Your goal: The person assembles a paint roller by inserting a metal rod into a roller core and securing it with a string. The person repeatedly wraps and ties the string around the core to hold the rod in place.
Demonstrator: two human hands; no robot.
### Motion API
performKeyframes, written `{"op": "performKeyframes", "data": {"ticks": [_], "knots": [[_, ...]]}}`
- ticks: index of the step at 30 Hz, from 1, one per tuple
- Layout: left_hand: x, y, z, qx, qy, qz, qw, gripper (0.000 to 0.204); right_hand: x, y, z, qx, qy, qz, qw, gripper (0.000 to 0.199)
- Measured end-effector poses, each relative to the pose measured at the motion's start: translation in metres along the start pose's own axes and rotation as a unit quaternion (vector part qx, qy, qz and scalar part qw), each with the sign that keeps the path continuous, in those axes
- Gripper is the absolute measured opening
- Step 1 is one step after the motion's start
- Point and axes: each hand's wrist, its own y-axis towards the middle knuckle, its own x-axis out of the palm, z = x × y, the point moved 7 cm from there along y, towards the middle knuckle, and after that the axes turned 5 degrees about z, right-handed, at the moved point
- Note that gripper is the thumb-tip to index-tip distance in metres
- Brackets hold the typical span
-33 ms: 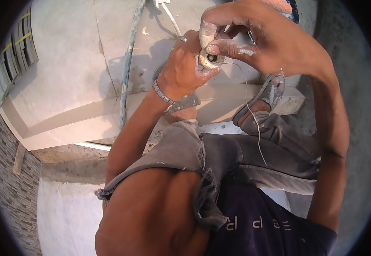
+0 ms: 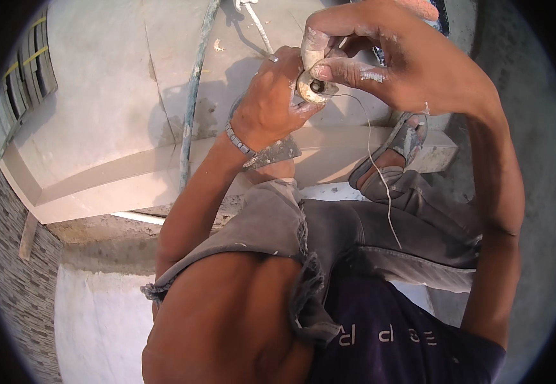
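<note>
My left hand (image 2: 266, 99) is closed around a pale, round, hollow-ended piece (image 2: 310, 95), whose dark hole faces me; I cannot make out its exact kind. At its rim, the thumb and forefinger of my right hand (image 2: 412, 67) press together, smeared with white. A thin pale thread (image 2: 370, 150) leaves the piece near my right thumb and hangs down over my trouser leg. Whether the right fingertips pinch the thread, the rim or both is hard to see. The left hand's fingers are mostly hidden on the far side.
A stained pole (image 2: 192, 96) leans across the pale slab (image 2: 108, 77) on the left. My sandalled foot (image 2: 408, 137) rests by the slab's raised edge (image 2: 98, 192). Stacked tiles (image 2: 29, 64) with yellow straps stand at far left. A white rod (image 2: 260, 29) lies at the top.
My left hand and wrist have shifted very slightly left. The thread's loose end has swung a little to the right. Both hands keep their hold.
</note>
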Motion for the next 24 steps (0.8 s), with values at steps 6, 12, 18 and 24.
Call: {"op": "performKeyframes", "data": {"ticks": [6,12,18,24], "knots": [[-0.022,-0.018,-0.012,0.013,-0.025,-0.024,0.999,0.056,0.015,-0.013,0.03,0.102,-0.038,0.08,0.991,0.019],[-0.006,-0.045,-0.018,0.003,0.013,0.006,1.0,0.067,0.033,-0.019,0.029,0.059,-0.048,0.045,0.996,0.021],[0.017,-0.05,0.001,0.061,0.043,-0.043,0.996,0.057,0.035,-0.045,0.031,0.084,-0.121,-0.017,0.989,0.031],[0.033,-0.03,0.004,0.087,0.06,-0.009,0.994,0.064,0.023,-0.057,0.029,0.064,-0.274,0.014,0.959,0.034]]}}
